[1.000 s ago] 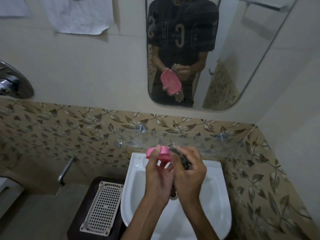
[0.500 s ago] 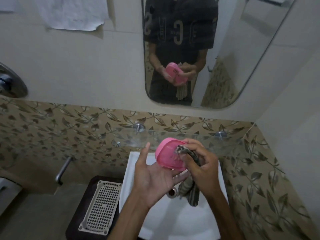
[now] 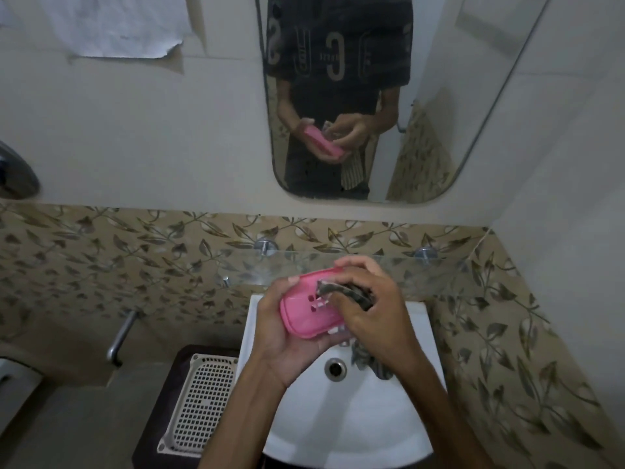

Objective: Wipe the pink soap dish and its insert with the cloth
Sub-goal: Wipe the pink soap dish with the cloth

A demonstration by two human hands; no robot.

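1. The left hand (image 3: 287,336) cradles the pink oval plastic soap dish (image 3: 309,308) from below, its thumb curled over the dish's left end and its fingertips (image 3: 333,330) showing under the near rim
2. The dish is held in the air over the back edge of the white ceramic washbasin (image 3: 355,421), tilted so that its slotted face is turned up towards the person
3. The right hand (image 3: 372,311) is curled round a dark striped cloth (image 3: 348,292) and presses a bunched end of it onto the right half of the dish
4. The rest of the cloth hangs below the right hand, just above the basin's round metal drain (image 3: 335,368)
5. A clear glass shelf (image 3: 439,265) on two metal pegs runs along the leaf-patterned tiled wall just behind the hands
6. Left of the basin, a white perforated plastic grid tray (image 3: 199,404) lies on a dark stand (image 3: 159,411), touching its top
7. The rounded wall mirror (image 3: 439,96) above shows the person's dark printed shirt, both hands, the dish and the hanging cloth
8. A torn white paper sheet (image 3: 118,25) is stuck to the wall at the upper left
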